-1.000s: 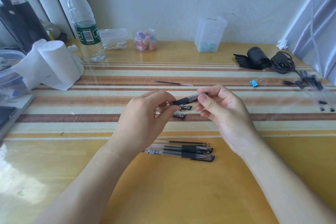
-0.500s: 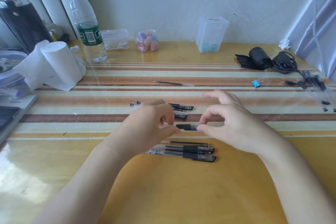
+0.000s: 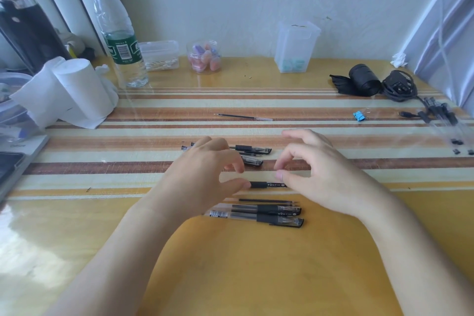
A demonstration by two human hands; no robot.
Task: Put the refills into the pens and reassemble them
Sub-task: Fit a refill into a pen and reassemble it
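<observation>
Lying left–right on the counter (image 3: 230, 269), cap rightward: pen (image 3: 266, 184) between loosely curled left hand (image 3: 205, 177) and right hand (image 3: 323, 177), neither gripping it; capped pens (image 3: 266, 214) just nearer.

Pens first: three are counted on the near table, one pen (image 3: 266, 184) in the middle and a pair of pens (image 3: 266, 209) (image 3: 277, 220) just nearer. Two more (image 3: 252, 149) are made out behind, partly hidden. Those at the right edge are too blurred to be counted. Two loose refills (image 3: 243, 117) (image 3: 266, 200) are counted. One water bottle (image 3: 120, 41), one paper roll (image 3: 77, 90), one blue binder clip (image 3: 359, 116) and three clear containers (image 3: 160, 55) are tallied.
</observation>
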